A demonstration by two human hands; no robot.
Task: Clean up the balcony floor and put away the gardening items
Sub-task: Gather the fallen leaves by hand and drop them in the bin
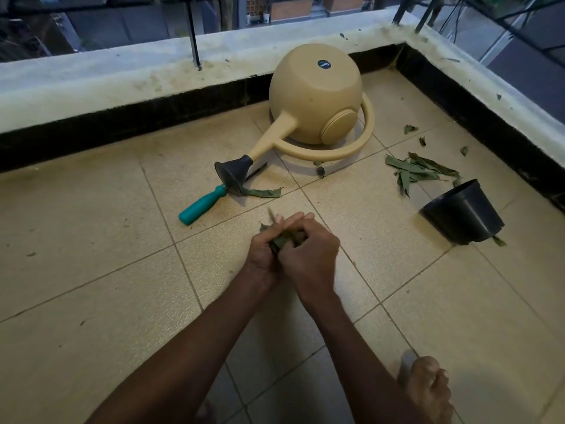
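My left hand (265,250) and my right hand (312,251) are pressed together low over the tiled floor (122,301), both gripping a bunch of green leaves (282,238) between them. Beyond them a beige watering can (315,96) lies on its side, its dark rose (233,175) pointing toward me. Partly under that rose lies a hand tool with a teal handle (202,205). One leaf (265,192) sits beside the rose. A pile of leaves (419,172) lies to the right, near a black plastic pot (461,213) tipped on its side.
A low concrete parapet (122,78) with a metal railing post (194,35) borders the floor at the back and right. Small leaf scraps (410,128) dot the tiles near the corner. My bare foot (428,390) rests at the lower right.
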